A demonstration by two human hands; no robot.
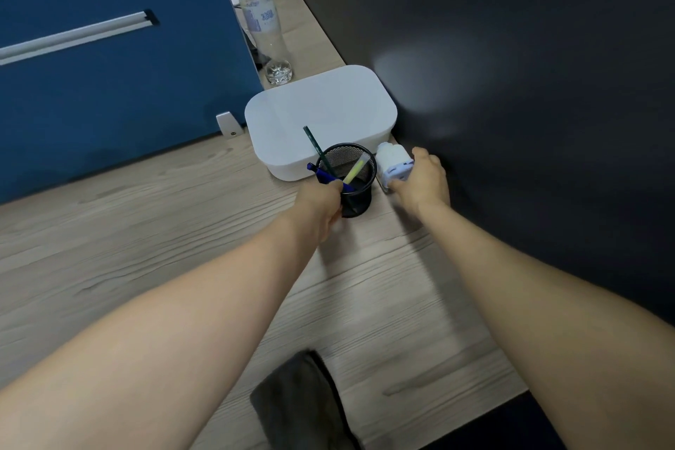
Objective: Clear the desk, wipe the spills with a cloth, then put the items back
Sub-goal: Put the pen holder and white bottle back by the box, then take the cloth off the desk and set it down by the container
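Gripping the mesh pen cup (347, 181) in left hand (323, 206), small white bottle (392, 164) in right hand (423, 181), both before the white box (321, 117); keep upright (pens loose), cloth (299, 402) at near edge.

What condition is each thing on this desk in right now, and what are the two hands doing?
Pen holder: upright, holding pens, gripped by left hand.
White gadget: tilted, gripped by right hand.
White box: lid closed, on the desk.
Bottle: upright, capped, looks nearly empty.
Grey cloth: crumpled at the near edge, untouched.
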